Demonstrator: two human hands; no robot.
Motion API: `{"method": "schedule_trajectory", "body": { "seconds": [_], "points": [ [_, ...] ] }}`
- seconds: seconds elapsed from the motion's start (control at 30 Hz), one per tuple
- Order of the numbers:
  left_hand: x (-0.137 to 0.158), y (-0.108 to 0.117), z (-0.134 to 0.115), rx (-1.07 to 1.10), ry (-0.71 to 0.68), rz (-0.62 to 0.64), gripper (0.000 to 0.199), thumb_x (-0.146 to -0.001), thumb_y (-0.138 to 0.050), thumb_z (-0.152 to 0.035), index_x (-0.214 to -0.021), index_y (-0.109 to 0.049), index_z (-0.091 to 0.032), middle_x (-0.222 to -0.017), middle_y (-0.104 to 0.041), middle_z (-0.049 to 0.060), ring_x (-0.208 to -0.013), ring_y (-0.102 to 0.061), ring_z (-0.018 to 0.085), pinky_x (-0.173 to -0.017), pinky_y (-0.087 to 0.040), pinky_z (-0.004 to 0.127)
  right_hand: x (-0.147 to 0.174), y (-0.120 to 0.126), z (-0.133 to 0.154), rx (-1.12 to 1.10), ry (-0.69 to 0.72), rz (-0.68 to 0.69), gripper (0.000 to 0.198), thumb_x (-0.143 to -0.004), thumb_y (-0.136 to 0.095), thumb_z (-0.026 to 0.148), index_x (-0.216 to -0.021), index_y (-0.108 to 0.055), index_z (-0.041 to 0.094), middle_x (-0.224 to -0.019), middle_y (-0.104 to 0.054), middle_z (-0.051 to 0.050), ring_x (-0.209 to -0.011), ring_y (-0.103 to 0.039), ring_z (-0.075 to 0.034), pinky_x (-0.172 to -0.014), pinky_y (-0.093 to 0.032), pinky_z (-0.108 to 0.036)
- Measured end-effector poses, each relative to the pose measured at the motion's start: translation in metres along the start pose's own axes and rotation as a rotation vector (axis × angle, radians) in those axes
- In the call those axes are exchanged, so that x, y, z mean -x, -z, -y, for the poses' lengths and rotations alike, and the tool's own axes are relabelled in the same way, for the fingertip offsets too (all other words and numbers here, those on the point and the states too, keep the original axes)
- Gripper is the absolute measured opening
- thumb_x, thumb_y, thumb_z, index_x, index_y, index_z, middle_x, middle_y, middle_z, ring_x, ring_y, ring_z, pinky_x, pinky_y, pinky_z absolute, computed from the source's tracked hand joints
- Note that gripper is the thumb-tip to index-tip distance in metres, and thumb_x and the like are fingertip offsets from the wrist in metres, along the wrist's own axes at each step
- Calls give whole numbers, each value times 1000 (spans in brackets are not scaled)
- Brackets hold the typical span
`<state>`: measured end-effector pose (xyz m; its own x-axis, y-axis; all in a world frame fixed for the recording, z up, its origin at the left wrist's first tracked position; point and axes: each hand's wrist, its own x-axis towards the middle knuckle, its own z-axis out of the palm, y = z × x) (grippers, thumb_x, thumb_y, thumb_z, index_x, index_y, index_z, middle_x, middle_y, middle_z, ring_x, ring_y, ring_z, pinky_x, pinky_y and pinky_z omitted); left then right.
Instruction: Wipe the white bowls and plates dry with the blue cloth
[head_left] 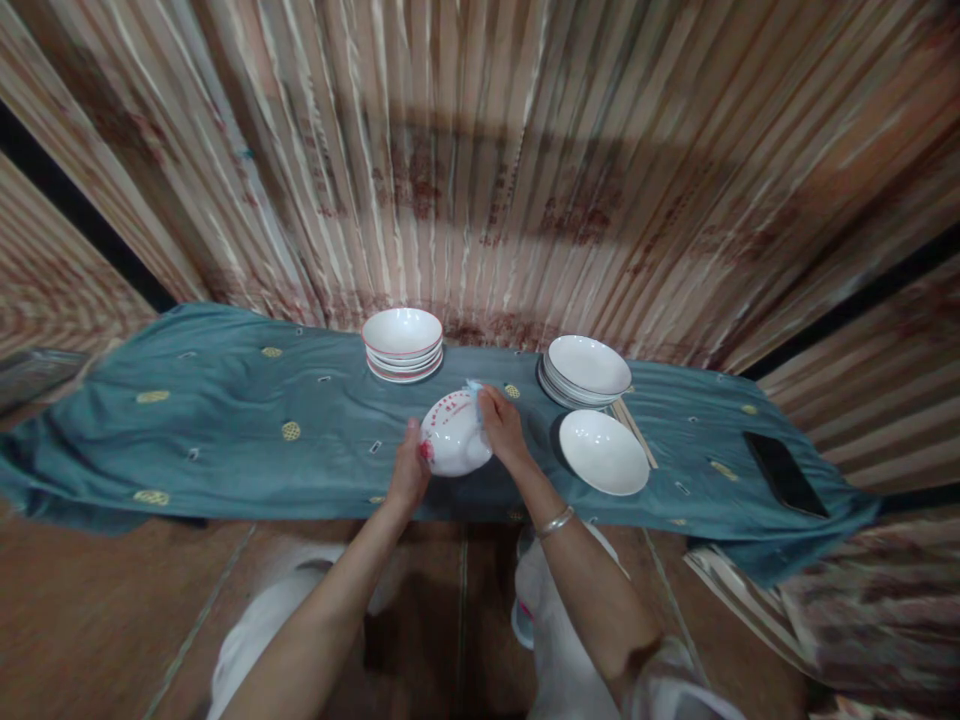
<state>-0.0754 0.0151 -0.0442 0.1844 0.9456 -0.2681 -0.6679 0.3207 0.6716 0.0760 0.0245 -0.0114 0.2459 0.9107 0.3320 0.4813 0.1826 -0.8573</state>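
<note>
Between my two hands, over the front of the table, is a white bowl (454, 450) with red lettering and a red flower; its printed outside faces me. My left hand (409, 468) grips the bowl's left edge, thumb up. At the upper right edge my right hand (501, 425) is closed on a pale blue cloth (474, 386) and presses it to the bowl. Most of the cloth is hidden by the fingers. Behind the bowl stands a stack of red-rimmed white bowls (403, 335). To the right are a stack of dark-rimmed white plates (589, 366) and a single white dish (604, 453).
A teal cloth with yellow pineapples (240, 430) covers the narrow table. Wooden chopsticks (636, 436) lie beside the plate stack. A black phone (784, 474) rests near the right end. A pleated curtain (465, 180) hangs directly behind the table.
</note>
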Motion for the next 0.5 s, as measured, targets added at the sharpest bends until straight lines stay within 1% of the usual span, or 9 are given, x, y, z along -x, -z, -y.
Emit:
{"method": "schedule_trajectory", "body": {
  "seconds": [0.17,0.3,0.4,0.5],
  "points": [
    [11,-14,-11,96,57,-88,53,-99,-39,-44,-127,-64,-6,-108,-77,14,-116,-67,28,-107,-47,42,2,-6,-7,-29,-193,4,37,-98,-41,34,-112,-71,17,-115,-74,-9,-111,-66,-24,-102,-48,-37],
    [18,-18,-14,176,138,-133,55,-101,-32,-44,-133,-61,-9,-109,-77,13,-116,-67,27,-107,-47,42,4,-14,-16,-11,-290,36,38,-97,-41,34,-112,-71,17,-119,-72,-11,-115,-65,-24,-104,-46,-39],
    [20,-17,-14,205,154,-166,54,-101,-33,-43,-135,-59,-10,-111,-77,13,-114,-68,28,-105,-49,42,7,-21,-29,2,-298,25,39,-97,-42,39,-111,-72,19,-118,-73,-9,-116,-65,-23,-106,-46,-39],
    [21,-16,-15,219,155,-229,48,-100,-37,-36,-135,-59,-11,-108,-77,12,-109,-70,26,-102,-51,40,11,-28,-43,-29,-206,5,45,-97,-39,47,-116,-70,20,-119,-73,-8,-119,-63,-22,-108,-45,-38]
  ]
}}
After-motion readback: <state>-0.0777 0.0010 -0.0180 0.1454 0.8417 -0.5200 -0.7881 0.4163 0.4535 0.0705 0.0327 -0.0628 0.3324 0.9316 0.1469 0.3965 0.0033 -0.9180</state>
